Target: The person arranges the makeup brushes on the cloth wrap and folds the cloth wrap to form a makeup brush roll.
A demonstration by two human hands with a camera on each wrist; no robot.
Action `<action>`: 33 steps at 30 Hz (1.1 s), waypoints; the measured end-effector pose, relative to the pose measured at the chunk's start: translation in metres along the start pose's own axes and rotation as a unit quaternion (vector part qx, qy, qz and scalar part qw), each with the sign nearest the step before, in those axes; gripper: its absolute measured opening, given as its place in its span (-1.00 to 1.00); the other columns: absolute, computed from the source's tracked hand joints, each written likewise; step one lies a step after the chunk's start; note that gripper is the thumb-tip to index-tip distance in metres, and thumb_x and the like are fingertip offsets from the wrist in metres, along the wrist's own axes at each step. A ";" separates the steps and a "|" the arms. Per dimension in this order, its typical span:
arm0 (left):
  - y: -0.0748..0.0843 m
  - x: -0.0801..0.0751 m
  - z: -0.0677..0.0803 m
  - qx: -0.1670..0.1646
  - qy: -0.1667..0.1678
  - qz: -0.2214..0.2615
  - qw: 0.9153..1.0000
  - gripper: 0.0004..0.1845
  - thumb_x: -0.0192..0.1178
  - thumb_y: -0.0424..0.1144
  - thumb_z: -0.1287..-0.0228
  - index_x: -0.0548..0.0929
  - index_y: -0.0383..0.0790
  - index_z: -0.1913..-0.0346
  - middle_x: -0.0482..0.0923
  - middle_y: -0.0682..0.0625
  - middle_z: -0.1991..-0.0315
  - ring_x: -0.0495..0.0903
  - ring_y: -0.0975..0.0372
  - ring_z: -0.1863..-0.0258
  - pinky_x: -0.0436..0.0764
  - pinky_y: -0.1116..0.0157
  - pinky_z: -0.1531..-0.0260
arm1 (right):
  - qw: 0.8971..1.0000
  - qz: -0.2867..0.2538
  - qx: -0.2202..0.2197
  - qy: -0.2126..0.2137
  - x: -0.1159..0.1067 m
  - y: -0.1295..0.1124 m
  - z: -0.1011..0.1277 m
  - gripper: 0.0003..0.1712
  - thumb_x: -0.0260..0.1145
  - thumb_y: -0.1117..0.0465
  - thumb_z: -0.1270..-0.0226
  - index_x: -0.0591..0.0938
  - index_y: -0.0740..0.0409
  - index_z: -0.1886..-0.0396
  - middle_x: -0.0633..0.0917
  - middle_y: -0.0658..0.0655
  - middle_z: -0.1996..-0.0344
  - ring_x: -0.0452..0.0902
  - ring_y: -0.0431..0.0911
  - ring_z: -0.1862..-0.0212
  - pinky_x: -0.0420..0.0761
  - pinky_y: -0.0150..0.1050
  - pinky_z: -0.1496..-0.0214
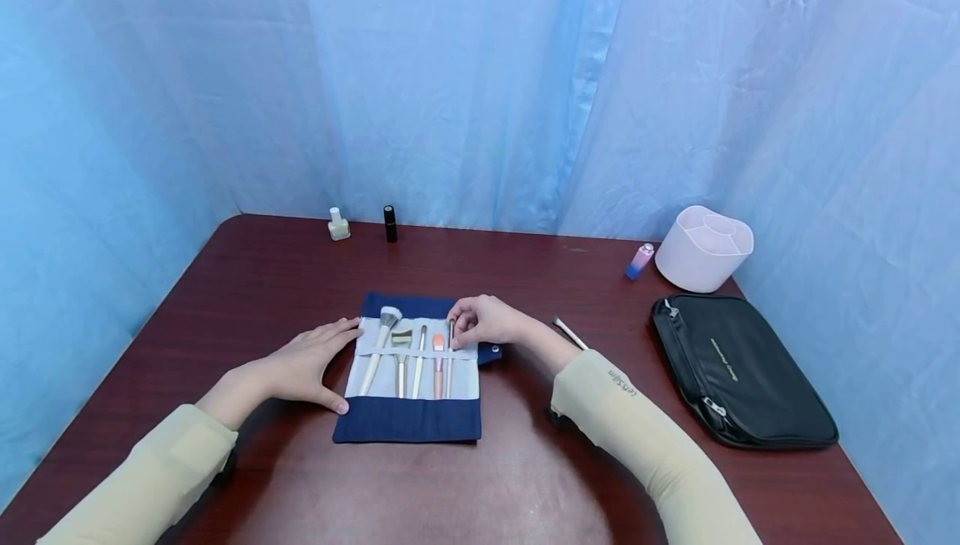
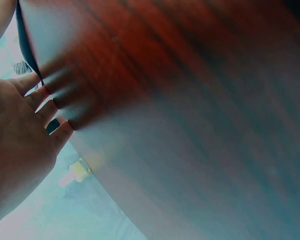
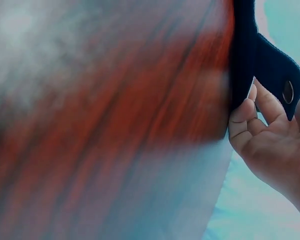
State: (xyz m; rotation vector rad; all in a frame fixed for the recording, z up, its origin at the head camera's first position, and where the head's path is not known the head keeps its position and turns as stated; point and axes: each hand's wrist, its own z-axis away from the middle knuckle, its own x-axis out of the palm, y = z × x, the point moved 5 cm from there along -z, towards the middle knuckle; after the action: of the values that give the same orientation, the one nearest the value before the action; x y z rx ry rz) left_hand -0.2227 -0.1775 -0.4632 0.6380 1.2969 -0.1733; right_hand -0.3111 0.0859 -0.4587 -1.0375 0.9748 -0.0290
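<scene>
A navy and pale grey makeup brush roll (image 1: 408, 422) lies unfolded on the table. Several brushes stand in its slots under a strap, among them a fluffy white-handled brush (image 1: 372, 362) and a peach-tipped brush (image 1: 438, 345). At the roll's left edge rests my left hand (image 1: 309, 363), fingers spread and thumb near the lower flap. My right hand (image 1: 486, 320) pinches the upper end of a slim makeup brush (image 1: 450, 374) in the rightmost slot. Its fingertips (image 3: 242, 112) show beside the roll's edge in the right wrist view, near the snap tab (image 3: 282, 80).
Right of the roll, a loose brush (image 1: 572, 333) lies partly behind my right forearm. Farther right are a black zipped case (image 1: 742, 362), a pale pink organizer cup (image 1: 697, 257) and a pink-blue tube (image 1: 640, 262). A nail polish bottle (image 1: 339, 229) and black lipstick (image 1: 390, 225) stand at the back edge.
</scene>
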 end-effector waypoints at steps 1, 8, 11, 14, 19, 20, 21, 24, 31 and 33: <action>0.000 0.000 0.000 0.001 0.000 0.000 1.000 0.23 0.37 0.39 0.27 0.17 -0.29 -0.42 0.01 -0.19 -0.47 0.02 -0.12 -0.42 0.11 -0.21 -0.28 | 1.000 0.005 -0.001 -0.004 0.001 0.000 0.000 -0.69 0.43 0.18 -0.13 0.61 0.10 0.12 0.69 -0.07 0.44 0.54 -0.23 0.41 0.52 -0.38 0.31; 0.001 -0.001 0.000 0.005 0.001 -0.003 1.000 0.22 0.38 0.37 0.26 0.17 -0.29 -0.42 0.02 -0.19 -0.47 0.02 -0.12 -0.42 0.12 -0.20 -0.28 | 0.999 0.031 -0.016 -0.019 0.001 -0.002 0.002 -0.82 0.42 0.17 -0.14 0.68 0.03 0.23 0.68 -0.07 0.47 0.51 -0.24 0.45 0.50 -0.40 0.39; 0.002 -0.001 0.000 0.005 0.001 -0.003 1.000 0.22 0.38 0.37 0.26 0.17 -0.29 -0.42 0.02 -0.19 -0.47 0.02 -0.12 -0.43 0.12 -0.20 -0.28 | 0.999 0.042 -0.023 -0.012 -0.003 -0.004 0.005 -0.77 0.42 0.14 -0.16 0.69 0.05 0.17 0.67 -0.07 0.43 0.51 -0.23 0.42 0.51 -0.40 0.36; 0.002 -0.001 0.000 0.004 0.001 -0.003 1.000 0.22 0.38 0.37 0.26 0.17 -0.29 -0.42 0.02 -0.19 -0.47 0.01 -0.13 -0.43 0.12 -0.21 -0.28 | 0.998 0.060 -0.030 0.012 -0.014 -0.007 0.010 -0.68 0.41 0.13 -0.16 0.67 0.06 0.07 0.65 -0.09 0.39 0.49 -0.21 0.42 0.52 -0.38 0.35; 0.003 -0.002 0.001 0.002 0.000 0.000 1.000 0.21 0.39 0.35 0.25 0.17 -0.30 -0.42 0.01 -0.19 -0.47 0.02 -0.13 -0.42 0.12 -0.21 -0.28 | 0.992 0.096 -0.037 0.075 -0.040 -0.012 0.029 -0.57 0.41 0.14 -0.16 0.61 0.09 -0.04 0.63 -0.10 0.35 0.48 -0.17 0.43 0.54 -0.32 0.36; 0.004 -0.002 0.002 0.001 -0.001 0.000 1.000 0.21 0.39 0.35 0.25 0.17 -0.30 -0.42 0.02 -0.19 -0.47 0.02 -0.13 -0.42 0.12 -0.21 -0.28 | 0.991 0.101 -0.034 0.087 -0.046 -0.013 0.034 -0.57 0.41 0.13 -0.16 0.61 0.07 -0.05 0.63 -0.09 0.34 0.49 -0.17 0.41 0.55 -0.30 0.34; 0.004 -0.002 0.002 0.000 -0.001 0.001 1.000 0.21 0.39 0.35 0.25 0.17 -0.30 -0.41 0.02 -0.20 -0.47 0.02 -0.13 -0.42 0.12 -0.21 -0.28 | 0.989 0.107 -0.034 0.097 -0.051 -0.014 0.040 -0.57 0.41 0.13 -0.16 0.61 0.07 -0.05 0.63 -0.08 0.33 0.49 -0.17 0.39 0.55 -0.29 0.32; 0.004 -0.002 0.002 -0.002 0.000 0.001 1.000 0.21 0.39 0.36 0.24 0.17 -0.29 -0.42 0.02 -0.20 -0.47 0.03 -0.13 -0.42 0.12 -0.22 -0.28 | 0.985 0.116 -0.031 0.121 -0.067 -0.013 0.056 -0.58 0.41 0.10 -0.16 0.61 0.01 -0.04 0.67 0.00 0.27 0.51 -0.17 0.33 0.57 -0.27 0.26; 0.004 -0.003 0.003 -0.003 0.003 0.002 1.000 0.21 0.38 0.37 0.25 0.16 -0.28 -0.42 0.02 -0.19 -0.47 0.04 -0.13 -0.41 0.13 -0.22 -0.27 | 0.979 0.121 -0.004 0.165 -0.091 0.005 0.094 -0.61 0.42 0.12 -0.15 0.61 -0.01 0.00 0.67 0.09 0.27 0.52 -0.18 0.31 0.60 -0.28 0.29; 0.004 -0.003 0.003 -0.004 0.002 0.002 1.000 0.22 0.38 0.37 0.25 0.16 -0.28 -0.42 0.02 -0.19 -0.47 0.05 -0.13 -0.41 0.13 -0.23 -0.27 | 0.976 0.129 0.002 0.174 -0.095 0.011 0.103 -0.63 0.42 0.15 -0.15 0.62 0.03 0.03 0.67 0.08 0.30 0.53 -0.18 0.32 0.59 -0.27 0.27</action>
State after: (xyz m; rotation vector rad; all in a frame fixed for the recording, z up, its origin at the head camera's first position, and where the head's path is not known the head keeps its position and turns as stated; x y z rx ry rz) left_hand -0.2187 -0.1764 -0.4588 0.6344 1.3004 -0.1642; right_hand -0.3016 0.2072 -0.3889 -0.9106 1.4234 0.0018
